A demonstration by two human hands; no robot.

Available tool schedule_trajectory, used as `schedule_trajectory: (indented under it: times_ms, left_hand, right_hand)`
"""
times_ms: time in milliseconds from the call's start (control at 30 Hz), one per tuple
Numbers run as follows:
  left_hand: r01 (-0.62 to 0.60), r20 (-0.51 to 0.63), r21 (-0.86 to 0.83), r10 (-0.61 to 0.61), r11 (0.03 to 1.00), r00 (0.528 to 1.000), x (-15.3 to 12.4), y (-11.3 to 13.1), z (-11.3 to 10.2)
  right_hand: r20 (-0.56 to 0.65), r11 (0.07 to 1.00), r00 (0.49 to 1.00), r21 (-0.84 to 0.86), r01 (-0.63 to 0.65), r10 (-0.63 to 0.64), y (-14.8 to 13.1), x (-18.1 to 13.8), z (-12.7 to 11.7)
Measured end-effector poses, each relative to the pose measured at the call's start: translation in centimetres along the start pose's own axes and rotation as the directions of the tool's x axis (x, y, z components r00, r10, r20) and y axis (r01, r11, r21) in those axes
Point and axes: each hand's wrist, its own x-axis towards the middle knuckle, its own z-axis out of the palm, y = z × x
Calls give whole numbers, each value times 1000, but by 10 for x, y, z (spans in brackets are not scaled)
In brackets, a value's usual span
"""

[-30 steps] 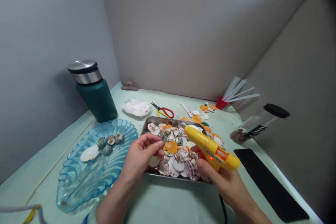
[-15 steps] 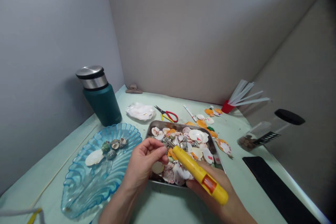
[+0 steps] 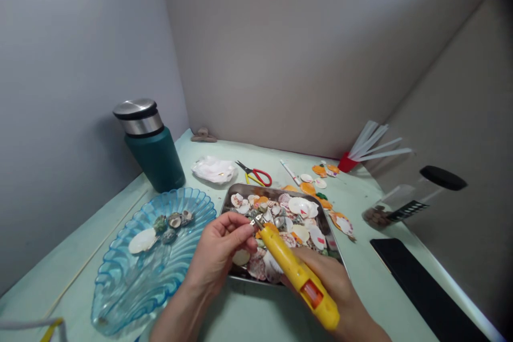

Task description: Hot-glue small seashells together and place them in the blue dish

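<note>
My left hand (image 3: 218, 254) is pinched shut on a small shell that I can barely make out at my fingertips, held over the near left corner of a metal tray (image 3: 236, 191) full of mixed seashells. My right hand (image 3: 334, 294) grips a yellow glue gun (image 3: 294, 272). Its metal nozzle touches the pinched shell by my left fingertips. A blue shell-shaped glass dish (image 3: 120, 272) lies to the left with a white shell (image 3: 141, 240) and several small dark shells in it.
A teal flask (image 3: 150, 144) stands at the back left. Red-handled scissors (image 3: 256, 173), a white wad (image 3: 214, 168) and loose shells lie behind the tray. At the right stand glue sticks in a red holder (image 3: 347, 162), a clear jar (image 3: 404, 200) and a black slab (image 3: 425, 291).
My right hand swung the glue gun round from pointing across the tray until its nozzle met my left fingertips. My left hand kept its pinch and barely moved.
</note>
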Motion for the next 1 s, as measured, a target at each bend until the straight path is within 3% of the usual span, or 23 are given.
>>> schedule_trajectory:
  times_ms: [300,667,1000]
  left_hand:
    - [16,-27,-31,-17,999,999,1,1,0]
    - [22,-38,-42,-24,999,999,0,1,0]
    - [30,-35,-25,-31,999,999,3,0,0]
  right_hand:
    - [-36,988,992,-103,117,-122,3,1,-4]
    - [-24,990,994,-94,108,-111,7,-2,-2]
    - [-28,1000,1000,-18,11,-11,1,-1,-4]
